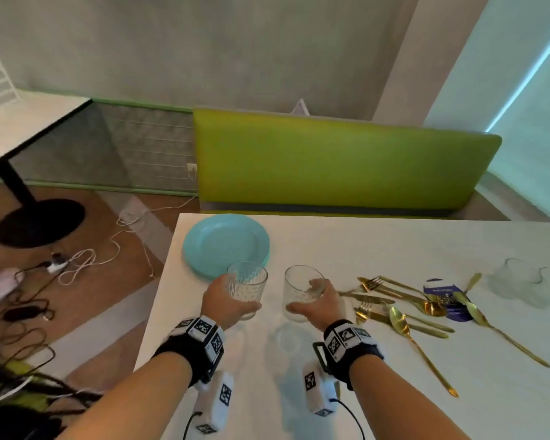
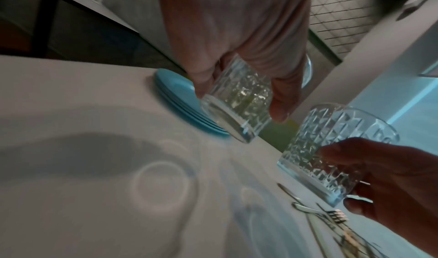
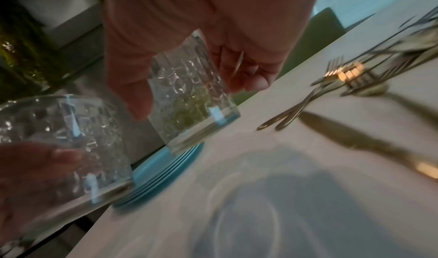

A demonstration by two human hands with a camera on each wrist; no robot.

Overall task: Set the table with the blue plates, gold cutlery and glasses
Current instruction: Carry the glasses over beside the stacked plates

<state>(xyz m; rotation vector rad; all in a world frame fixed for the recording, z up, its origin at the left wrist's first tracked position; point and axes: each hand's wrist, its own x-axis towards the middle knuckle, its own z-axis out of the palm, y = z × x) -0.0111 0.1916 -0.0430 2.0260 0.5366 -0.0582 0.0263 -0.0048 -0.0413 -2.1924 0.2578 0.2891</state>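
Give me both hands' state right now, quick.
Left hand: gripping a patterned glass, held above the table.
Right hand: gripping a second glass, also off the table.

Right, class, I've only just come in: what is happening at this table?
A person is partway through laying a white table. The left hand grips one patterned glass and the right hand grips another glass, both lifted off the surface. The blue plates sit stacked at the far left corner, and the gold cutlery lies in a loose heap to the right. Nothing is laid out as a place setting yet.
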